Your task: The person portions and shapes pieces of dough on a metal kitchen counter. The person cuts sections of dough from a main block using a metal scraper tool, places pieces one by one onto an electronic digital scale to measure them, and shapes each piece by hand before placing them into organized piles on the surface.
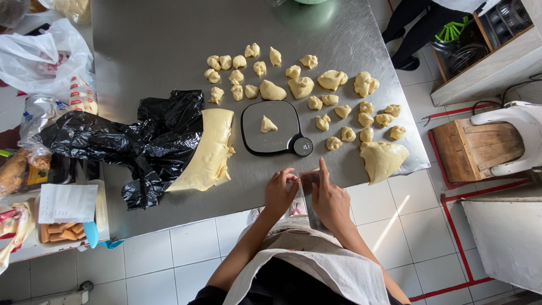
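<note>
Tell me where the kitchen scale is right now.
In the head view, the dark kitchen scale sits mid-table with one dough piece on it, between the big dough slab at image left and small dough pieces at image right.

Round display [305, 147] glows on the dark scale's corner; white paper label [66, 203] (rectangular) tops a left-edge food tray [68, 231].

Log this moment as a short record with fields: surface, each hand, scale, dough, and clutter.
surface: steel table above a white tiled floor
left hand: left hand at the table's near edge, fingertips pinching at the top of the metal scraper
right hand: right hand gripping the metal scraper, index finger stretched along it
scale: dark kitchen scale with one small dough piece on it
dough: large slab on a black plastic bag; many small portions behind and right of the scale; one bigger lump at the right corner
clutter: white plastic bag far left
</note>
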